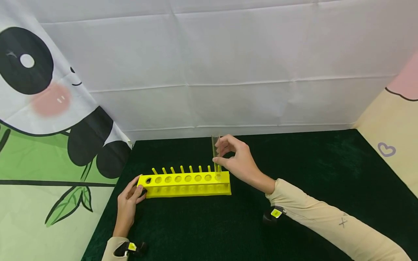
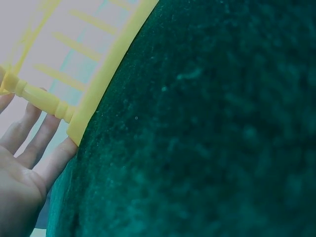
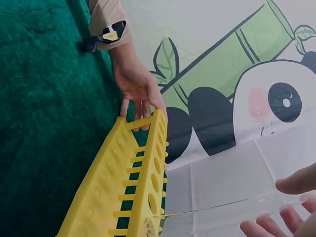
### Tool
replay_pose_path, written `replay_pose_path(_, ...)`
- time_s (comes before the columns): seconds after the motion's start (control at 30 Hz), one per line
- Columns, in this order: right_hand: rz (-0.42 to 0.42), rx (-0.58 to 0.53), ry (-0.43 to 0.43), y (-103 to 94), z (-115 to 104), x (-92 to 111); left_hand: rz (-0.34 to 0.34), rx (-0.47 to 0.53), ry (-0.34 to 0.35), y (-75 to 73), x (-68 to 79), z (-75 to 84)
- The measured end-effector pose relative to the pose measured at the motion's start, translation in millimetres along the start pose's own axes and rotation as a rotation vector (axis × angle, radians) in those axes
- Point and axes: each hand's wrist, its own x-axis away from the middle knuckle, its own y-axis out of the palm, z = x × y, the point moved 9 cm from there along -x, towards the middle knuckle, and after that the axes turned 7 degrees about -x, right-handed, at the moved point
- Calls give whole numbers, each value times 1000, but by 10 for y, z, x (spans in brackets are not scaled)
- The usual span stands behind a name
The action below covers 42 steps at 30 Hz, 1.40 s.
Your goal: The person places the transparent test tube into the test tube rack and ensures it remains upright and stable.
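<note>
A yellow test tube rack [image 1: 187,190] stands lengthwise on the table, with a row of round holes in its top and a line of pegs along its far side. My left hand [image 1: 128,203] holds the rack's left end, thumb at the top corner; the left wrist view shows its fingers against the yellow end post [image 2: 42,98]. At the opposite end, my right hand [image 1: 240,157] pinches a clear test tube [image 1: 215,148] between thumb and fingers. The tube is upright, its lower end at the rightmost hole; how deep it sits is hard to tell.
Dark green cloth [image 1: 310,166] covers the table. A white sheet [image 1: 241,65] hangs behind it, and a panda-print cloth [image 1: 81,123] borders the left side. A cream cloth [image 1: 385,119] lines the right.
</note>
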Motion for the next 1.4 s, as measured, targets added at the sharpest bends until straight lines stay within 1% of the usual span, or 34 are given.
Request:
replay_pose_path(0.3,-18,12,-5,47,29,17,-3,10,3,5,-18,-13)
replay_pose_path(0.47,-20,5,9,61,66,35,-2,15,-4,1,-18,-22)
replay_pose_path(0.67,-24,19,30,78,141,64,-4,-5,-4,6,-18,-15)
replay_pose_path(1.07,-23,8,21,105,162,103,-5,4,8,-13,-10,-11)
replay_pose_path(1.4,-22,23,38,126,212,140,-1,12,15,-12,1,-9)
